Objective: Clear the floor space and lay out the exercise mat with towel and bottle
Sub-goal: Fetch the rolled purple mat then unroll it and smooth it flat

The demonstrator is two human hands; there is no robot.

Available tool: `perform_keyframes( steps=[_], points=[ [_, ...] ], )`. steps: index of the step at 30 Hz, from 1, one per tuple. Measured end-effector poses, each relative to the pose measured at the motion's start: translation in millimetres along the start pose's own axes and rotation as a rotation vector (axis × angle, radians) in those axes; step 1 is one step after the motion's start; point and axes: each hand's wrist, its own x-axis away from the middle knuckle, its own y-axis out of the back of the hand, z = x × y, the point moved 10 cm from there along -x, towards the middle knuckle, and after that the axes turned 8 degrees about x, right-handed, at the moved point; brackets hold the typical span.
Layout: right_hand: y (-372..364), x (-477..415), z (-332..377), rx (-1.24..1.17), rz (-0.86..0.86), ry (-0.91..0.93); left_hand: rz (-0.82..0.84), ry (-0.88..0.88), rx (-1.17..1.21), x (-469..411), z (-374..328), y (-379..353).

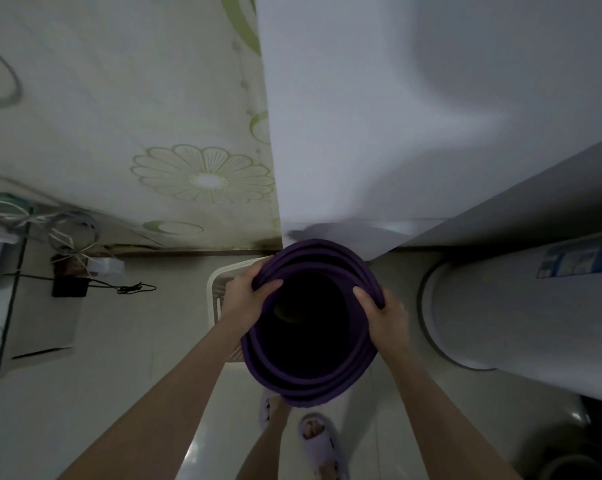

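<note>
— Seen end-on from above, rolled purple foam exercise mat (311, 379): standing upright in the room corner, long axis vertical, open dark core pointing straight up toward the camera, lower end hidden below.

— Hands?

— Both clamped on the top rim. Left hand (245, 299) wrapped over the left edge, thumb hooked inside the outer coils; right hand (384, 315) gripping the right edge, fingers around the outside, thumb over the lip. Neither released.

— Handling, at a guess?

— Probably light but bulky and springy; soft foam, loosely wound, so liable to uncoil or telescope if lifted by one layer alone. Best pinched through several coils at once, or hugged lower around the body. Surface looks grippy rather than slick. Nothing fragile.

— Surroundings?

— Just behind, pale wall with green flower pattern (154, 133) meeting a plain white panel (361, 116). Beside the left hand, partly hidden, a white slatted plastic thing (219, 289), identity unclear. Below, glossy pale tiled floor (119, 393) and lilac open-toed slippers (318, 434) on the feet. To the right, a large white cylindrical appliance (517, 323) with a blue label. Far left, black adapter with tangled cables (70, 285) on the floor.

— Towel, bottle?

— Neither in view. Mat not yet laid flat; needs tipping from vertical to horizontal before unrolling.
</note>
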Motion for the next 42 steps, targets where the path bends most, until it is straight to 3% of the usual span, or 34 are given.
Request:
perform_keyframes(
  steps=[4, 13, 21, 27, 34, 42],
  points=[
    [19, 29, 32, -0.027, -0.003, 0.084, -0.022, -0.004, 0.046, 33, -24, 17],
    [74, 109, 97, 0.004, 0.010, 0.270, -0.169, -0.200, 0.024, 145, -104, 57],
    [112, 206, 167, -0.057, 0.088, 0.457, -0.342, -0.292, 0.081, 274, -159, 100],
    [96, 277, 230, -0.009, 0.242, 0.613, -0.523, -0.290, 0.168, 359, -166, 159],
    [32, 374, 281, 0.087, 0.330, 0.814, -0.743, -0.274, 0.238, 471, -125, 236],
    [-115, 551, 280, 0.160, 0.553, 0.990, -1.012, -0.165, 0.331, 651, 4, 331]
  ],
)
